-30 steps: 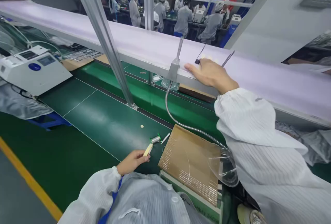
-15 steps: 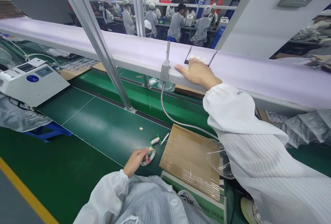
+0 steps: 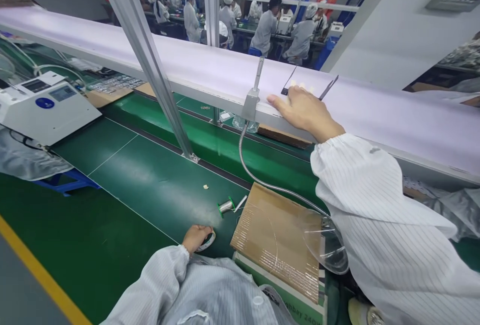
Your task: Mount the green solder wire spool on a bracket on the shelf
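Note:
Low in the middle, my left hand is closed on a roll of tape, just above the green bench top. My right hand reaches out to the white shelf and lies over its front edge, thumb apart from the fingers. Small pale bits show by its fingertips. Two thin dark tools lie around that hand, one on its right and the other beyond its fingers. A metal holder with a flexible hose is clamped to the shelf left of my thumb.
A solder wire spool lies on the bench beside a cardboard sheet on a green box. A clear round lens-like cover sits at its right. A white machine stands left. An aluminium post rises between. Co-workers are far behind.
My left hand has drawn slightly lower with the tape roll, which is now tilted flatter. The right hand stays over the shelf edge while the whole view shifts a little.

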A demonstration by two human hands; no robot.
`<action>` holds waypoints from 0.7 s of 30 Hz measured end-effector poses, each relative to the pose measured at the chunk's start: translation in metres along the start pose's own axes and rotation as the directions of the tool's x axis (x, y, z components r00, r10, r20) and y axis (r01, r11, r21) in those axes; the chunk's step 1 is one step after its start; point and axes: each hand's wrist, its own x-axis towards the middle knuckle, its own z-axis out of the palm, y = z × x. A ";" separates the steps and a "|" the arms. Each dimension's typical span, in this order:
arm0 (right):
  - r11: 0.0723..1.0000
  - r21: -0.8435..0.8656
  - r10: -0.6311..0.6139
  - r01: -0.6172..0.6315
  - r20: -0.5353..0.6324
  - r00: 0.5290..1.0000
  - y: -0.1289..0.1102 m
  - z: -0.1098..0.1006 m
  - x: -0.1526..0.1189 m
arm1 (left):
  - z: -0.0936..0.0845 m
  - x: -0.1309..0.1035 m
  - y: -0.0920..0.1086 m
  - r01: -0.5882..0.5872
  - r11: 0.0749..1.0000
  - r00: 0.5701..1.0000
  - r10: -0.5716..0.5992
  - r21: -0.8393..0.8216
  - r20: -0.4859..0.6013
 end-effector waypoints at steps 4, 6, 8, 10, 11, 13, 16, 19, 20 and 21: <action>0.999 -0.050 0.003 -0.002 0.017 1.000 -0.010 -0.007 -0.003 | -0.011 0.014 0.005 -0.031 0.997 0.993 0.039 0.070 -0.109; 0.996 -0.092 0.020 -0.016 0.045 0.999 -0.015 -0.010 -0.005 | -0.022 0.021 0.015 -0.065 0.994 0.987 0.077 0.084 -0.141; 0.992 -0.122 0.026 -0.019 0.061 0.998 -0.018 -0.012 -0.006 | -0.036 0.034 0.028 -0.101 0.990 0.977 0.116 0.094 -0.176; 0.991 -0.132 0.027 -0.019 0.059 0.998 -0.020 -0.013 -0.007 | -0.050 0.053 0.047 -0.148 0.983 0.966 0.168 0.110 -0.197; 0.991 -0.134 0.034 -0.026 0.060 0.998 -0.021 -0.014 -0.007 | -0.057 0.065 0.059 -0.179 0.976 0.960 0.201 0.124 -0.195; 0.987 -0.152 0.067 -0.054 0.077 0.995 -0.022 -0.014 -0.006 | -0.066 0.095 0.088 -0.249 0.954 0.948 0.275 0.166 -0.159; 0.979 -0.194 0.087 -0.062 0.119 0.989 -0.024 -0.014 -0.005 | -0.076 0.149 0.143 -0.368 0.888 0.913 0.401 0.276 -0.073; 0.977 -0.212 0.055 -0.029 0.118 0.991 -0.026 -0.013 -0.005 | -0.085 0.208 0.207 -0.471 0.773 0.848 0.530 0.424 -0.025; 0.974 -0.223 0.063 -0.038 0.108 0.992 -0.027 -0.013 -0.005 | -0.089 0.228 0.229 -0.494 0.730 0.823 0.567 0.473 -0.015; 0.968 -0.241 0.089 -0.063 0.099 0.991 -0.027 -0.013 -0.006 | -0.092 0.248 0.251 -0.513 0.685 0.798 0.602 0.517 -0.006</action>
